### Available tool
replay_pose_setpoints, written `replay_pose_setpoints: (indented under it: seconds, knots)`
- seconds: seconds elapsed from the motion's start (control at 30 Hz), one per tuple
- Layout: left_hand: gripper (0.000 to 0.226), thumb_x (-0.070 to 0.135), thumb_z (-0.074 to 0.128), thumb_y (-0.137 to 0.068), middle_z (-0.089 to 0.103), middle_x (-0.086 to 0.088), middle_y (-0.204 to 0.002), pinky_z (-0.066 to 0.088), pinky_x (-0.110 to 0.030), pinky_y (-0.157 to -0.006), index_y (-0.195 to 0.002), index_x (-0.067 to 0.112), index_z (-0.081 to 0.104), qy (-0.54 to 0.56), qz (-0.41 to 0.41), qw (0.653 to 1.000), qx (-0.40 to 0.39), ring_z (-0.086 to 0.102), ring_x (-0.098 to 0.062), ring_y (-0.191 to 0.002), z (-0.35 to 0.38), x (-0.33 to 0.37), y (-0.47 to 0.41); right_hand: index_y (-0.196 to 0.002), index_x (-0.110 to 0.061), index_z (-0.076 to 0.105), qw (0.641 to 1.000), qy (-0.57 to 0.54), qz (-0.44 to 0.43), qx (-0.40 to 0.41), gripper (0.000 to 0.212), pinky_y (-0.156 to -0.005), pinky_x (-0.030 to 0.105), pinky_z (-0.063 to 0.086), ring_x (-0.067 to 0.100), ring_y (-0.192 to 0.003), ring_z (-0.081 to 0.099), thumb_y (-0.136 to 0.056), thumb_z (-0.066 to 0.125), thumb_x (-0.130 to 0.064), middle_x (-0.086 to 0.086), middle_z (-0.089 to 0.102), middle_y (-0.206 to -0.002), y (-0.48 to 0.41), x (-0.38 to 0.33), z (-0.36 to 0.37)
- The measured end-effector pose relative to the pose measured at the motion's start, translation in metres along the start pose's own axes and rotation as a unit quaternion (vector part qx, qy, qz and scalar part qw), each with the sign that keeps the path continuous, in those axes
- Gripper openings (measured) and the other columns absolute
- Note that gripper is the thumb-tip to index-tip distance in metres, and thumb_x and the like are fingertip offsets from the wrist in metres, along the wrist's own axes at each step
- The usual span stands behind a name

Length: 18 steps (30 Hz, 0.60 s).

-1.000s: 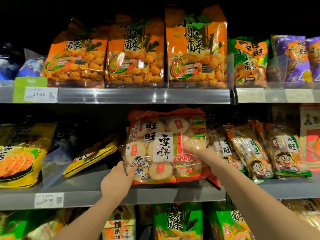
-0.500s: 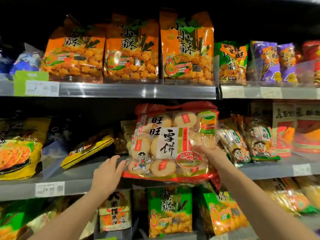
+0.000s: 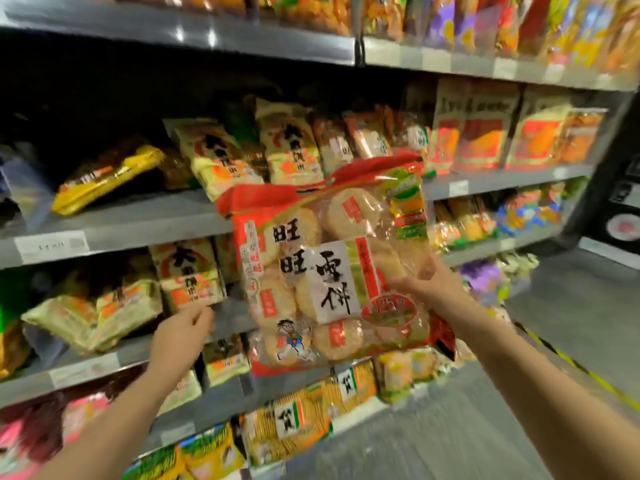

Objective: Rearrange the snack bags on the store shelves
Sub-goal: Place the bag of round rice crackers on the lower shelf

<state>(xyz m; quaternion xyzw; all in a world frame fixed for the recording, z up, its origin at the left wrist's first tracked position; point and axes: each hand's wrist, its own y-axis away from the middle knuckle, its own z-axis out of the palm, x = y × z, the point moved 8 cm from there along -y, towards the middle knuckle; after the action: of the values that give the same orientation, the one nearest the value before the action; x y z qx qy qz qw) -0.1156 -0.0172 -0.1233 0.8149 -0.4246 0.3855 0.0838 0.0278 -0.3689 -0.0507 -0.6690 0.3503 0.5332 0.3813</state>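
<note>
A big clear bag of round rice crackers (image 3: 325, 271) with a red top and bottom hangs upright in front of the shelves, off any shelf. My right hand (image 3: 429, 289) grips its lower right edge. My left hand (image 3: 180, 336) is apart from the bag, lower left, with loosely curled fingers near a cream and red snack bag (image 3: 188, 271) on a lower shelf and nothing in it.
Grey metal shelves (image 3: 131, 226) hold cream rice-cracker bags (image 3: 287, 147), a flat yellow bag (image 3: 107, 178), orange packs (image 3: 481, 133) at right and yellow cracker packs (image 3: 294, 420) below. Grey aisle floor (image 3: 519, 410) with a yellow-black stripe lies at right.
The cracker bag has come off the middle shelf and moved down and toward me in my right hand. My left hand let go of it and dropped. The view swung down and right.
</note>
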Motion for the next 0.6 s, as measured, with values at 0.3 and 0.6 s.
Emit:
replay_pose_setpoints:
  seconds: [0.3, 0.6]
  knots:
    - [0.024, 0.017, 0.047, -0.092, 0.067, -0.003, -0.071, 0.049, -0.04, -0.073, -0.075, 0.016, 0.063, -0.005, -0.122, 0.987, -0.1, 0.064, -0.025, -0.071, 0.111, -0.074, 0.057, -0.095, -0.005, 0.056, 0.992, 0.0, 0.125, 0.027, 0.043, -0.054, 0.017, 0.05, 0.006, -0.062, 0.068, -0.061, 0.081, -0.007, -0.005, 0.072, -0.069, 0.046, 0.164, -0.042]
    - [0.023, 0.021, 0.044, -0.094, 0.063, 0.002, -0.069, 0.042, -0.031, -0.056, -0.084, 0.016, 0.064, -0.037, -0.165, 0.981, -0.097, 0.06, -0.02, -0.066, 0.234, -0.124, 0.043, -0.122, -0.002, 0.047, 0.972, -0.053, 0.226, -0.036, 0.077, -0.067, 0.034, 0.057, 0.034, -0.087, 0.07, -0.057, 0.085, -0.014, 0.022, 0.068, -0.104, 0.002, 0.342, -0.037]
